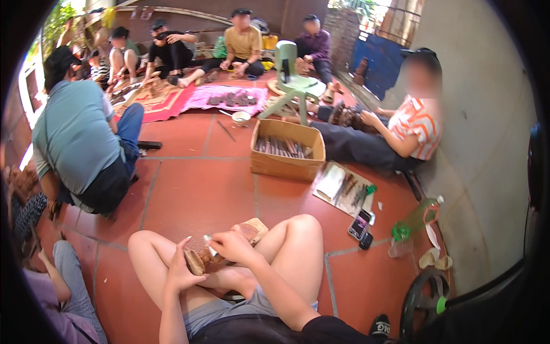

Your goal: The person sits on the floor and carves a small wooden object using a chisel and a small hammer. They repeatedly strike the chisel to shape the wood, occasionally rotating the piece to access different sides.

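Note:
I sit cross-legged on the floor with both hands over my lap. My left hand [184, 267] curls around the near end of a brown carved wooden piece [196, 262], thumb and fingers on either side. My right hand [232, 246] is closed on a small white object [211, 245], its kind too blurred to tell, against the wood. Beyond my right fingers shows a wooden block [255, 227] with a pale end. My right hand hides the middle, so I cannot tell whether block and carved piece are one.
A cardboard box [286, 165] of dark sticklike tools stands ahead. To the right lie a board [331, 198] with small things, a phone [360, 224] and a green plastic bottle [421, 212]. People sit around the tiled floor; a green plastic chair [289, 71] stands beyond the box.

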`<state>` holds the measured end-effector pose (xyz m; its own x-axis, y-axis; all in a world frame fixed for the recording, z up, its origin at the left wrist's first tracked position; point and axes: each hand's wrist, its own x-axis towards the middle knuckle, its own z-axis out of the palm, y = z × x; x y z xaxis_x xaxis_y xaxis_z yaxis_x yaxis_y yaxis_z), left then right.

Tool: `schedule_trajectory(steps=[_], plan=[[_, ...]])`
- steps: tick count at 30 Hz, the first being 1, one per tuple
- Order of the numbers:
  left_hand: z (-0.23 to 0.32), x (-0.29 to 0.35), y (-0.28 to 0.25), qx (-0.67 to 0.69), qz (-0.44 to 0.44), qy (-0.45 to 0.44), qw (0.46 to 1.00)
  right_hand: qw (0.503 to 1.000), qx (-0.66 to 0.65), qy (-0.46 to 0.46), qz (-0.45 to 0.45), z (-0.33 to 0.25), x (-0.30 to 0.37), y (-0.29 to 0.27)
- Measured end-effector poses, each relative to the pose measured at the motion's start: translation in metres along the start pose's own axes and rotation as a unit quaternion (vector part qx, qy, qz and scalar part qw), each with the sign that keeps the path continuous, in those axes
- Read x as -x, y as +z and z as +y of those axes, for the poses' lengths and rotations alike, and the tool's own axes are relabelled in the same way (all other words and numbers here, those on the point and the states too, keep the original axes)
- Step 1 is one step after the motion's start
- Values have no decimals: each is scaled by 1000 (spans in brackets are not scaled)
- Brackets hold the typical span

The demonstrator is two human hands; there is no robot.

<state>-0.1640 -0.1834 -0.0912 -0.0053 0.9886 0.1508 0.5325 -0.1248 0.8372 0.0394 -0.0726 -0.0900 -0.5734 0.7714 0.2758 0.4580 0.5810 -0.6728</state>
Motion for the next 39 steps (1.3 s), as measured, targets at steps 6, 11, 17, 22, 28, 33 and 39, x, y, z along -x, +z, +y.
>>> schedule_trajectory(steps=[6, 11, 17, 22, 28, 33, 39], plan=[[-9, -1, 9, 28, -3, -24, 999, 1000, 11, -23, 0, 4, 8, 13], [-7, 0, 5, 6, 10, -15, 1000, 999, -36, -8, -1, -11, 5, 6], [-11, 0, 9, 38, 2, -42, 998, 999, 26, -38, 5, -6, 4, 18], [-9, 0, 8, -20, 22, 21, 999, 1000, 9, -4, -13, -12, 2, 10], [-12, 1, 9, 28, 3, -28, 999, 999, 10, -3, -32, -11, 2, 5], [-10, 0, 9, -3, 22, 22, 999, 999, -16, -4, -35, -14, 1, 5], [-8, 3, 5, 7, 8, -5, 1000, 999, 7, 6, -50, -11, -1, 5]])
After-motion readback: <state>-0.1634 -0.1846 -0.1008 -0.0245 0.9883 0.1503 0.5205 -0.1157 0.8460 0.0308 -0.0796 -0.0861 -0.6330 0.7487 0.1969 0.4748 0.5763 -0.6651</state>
